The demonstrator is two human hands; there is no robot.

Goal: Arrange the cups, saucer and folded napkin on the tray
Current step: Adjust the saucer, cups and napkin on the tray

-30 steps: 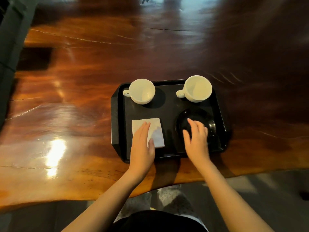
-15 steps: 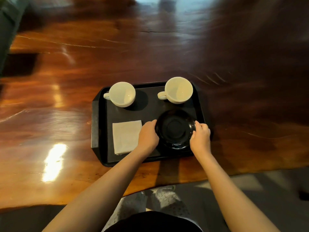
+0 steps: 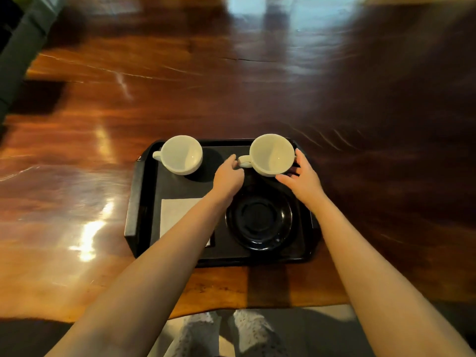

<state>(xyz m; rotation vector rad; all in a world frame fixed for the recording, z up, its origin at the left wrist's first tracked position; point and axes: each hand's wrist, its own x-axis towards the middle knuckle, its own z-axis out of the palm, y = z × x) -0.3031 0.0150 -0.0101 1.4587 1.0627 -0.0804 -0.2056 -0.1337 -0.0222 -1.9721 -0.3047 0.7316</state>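
Observation:
A black tray (image 3: 134, 202) lies near the table's front edge. Two white cups stand at its far side: the left cup (image 3: 181, 154) alone, the right cup (image 3: 271, 154) between my hands. My left hand (image 3: 229, 177) pinches that cup's handle, which points left. My right hand (image 3: 302, 180) cradles the cup's right side with fingers spread. The black saucer (image 3: 258, 220) sits empty at the tray's near right, just in front of the right cup. A folded white napkin (image 3: 175, 215) lies at the near left, partly hidden by my left forearm.
The tray rests on a glossy dark wooden table (image 3: 231, 86) that stretches far and to both sides. A dark grey piece of furniture (image 3: 15, 55) stands at the far left. The table's front edge (image 3: 257, 302) runs just under the tray, with floor below.
Both hands left the saucer and moved forward to the right cup. The saucer now sits still at the tray's near right.

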